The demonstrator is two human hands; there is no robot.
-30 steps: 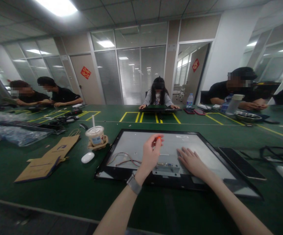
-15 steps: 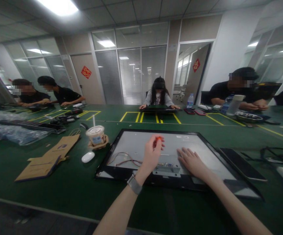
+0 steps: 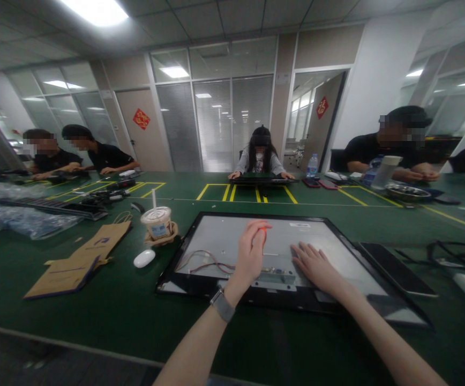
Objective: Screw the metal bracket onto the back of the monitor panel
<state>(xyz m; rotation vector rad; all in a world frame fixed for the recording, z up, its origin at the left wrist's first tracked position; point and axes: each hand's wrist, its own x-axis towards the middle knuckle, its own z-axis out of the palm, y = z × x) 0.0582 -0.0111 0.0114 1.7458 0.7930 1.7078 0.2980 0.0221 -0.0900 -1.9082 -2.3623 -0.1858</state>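
Note:
In front of me a flat display panel (image 3: 212, 236) lies with its grey metal back upward inside a black frame. My left hand (image 3: 252, 249) is over its middle, fingers curled round the orange handle of a screwdriver (image 3: 264, 236); the tool's tip is hidden. Just below that hand, a metal bracket (image 3: 284, 280) with connectors runs along the panel's near edge. Thin red and dark wires (image 3: 210, 259) lead left from it across the metal. My right hand (image 3: 315, 265) rests flat on the panel to the right, fingers spread, holding nothing.
Left of the panel are a lidded drink cup (image 3: 157, 222) in a carrier, a white mouse (image 3: 144, 258) and brown paper bags (image 3: 75, 262). A black phone-like slab (image 3: 395, 268) and cables (image 3: 453, 252) lie to the right. Several people sit across the green table (image 3: 115, 316).
My left hand has turned about the screwdriver, its fingers now more stretched and covering more of the handle. My right hand stays in place on the panel.

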